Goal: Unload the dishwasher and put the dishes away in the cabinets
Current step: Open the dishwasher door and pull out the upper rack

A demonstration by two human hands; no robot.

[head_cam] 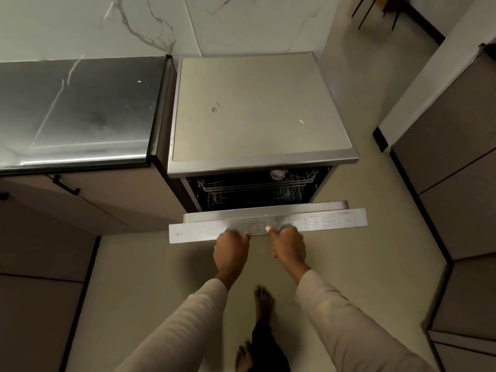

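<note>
- The dishwasher (257, 108) stands against the marble wall (134, 22), just beside the end of a dark, glossy countertop (75, 111); its flat top has a small brown stain near the middle
- Its door (322, 218) is tilted part-way open, hinged at the bottom, so the control strip along its top edge faces up and a dark gap shows between door and body
- The left hand (232, 251) grips the door's top edge left of centre, its fingers curled over the strip and blurred at the tips
- The right hand (288, 247) holds the same edge just beside it, thumb lying on top of the strip and the other fingers curled round the rim
- The two hands are close together but apart, both in pale long sleeves (335, 318)
- Through the gap the wire upper rack (241, 187) shows inside the machine, pushed in
- A pale round item (278, 173) sits at the rack's upper edge, right of centre; it is too small and dim to tell what dish it is
- Below the countertop is a brown cabinet front with a black handle (65, 185); tall brown cabinets (456, 157) stand to the right
- Two bare feet (264, 299) stand on the beige floor (134, 291) in front of the door
</note>
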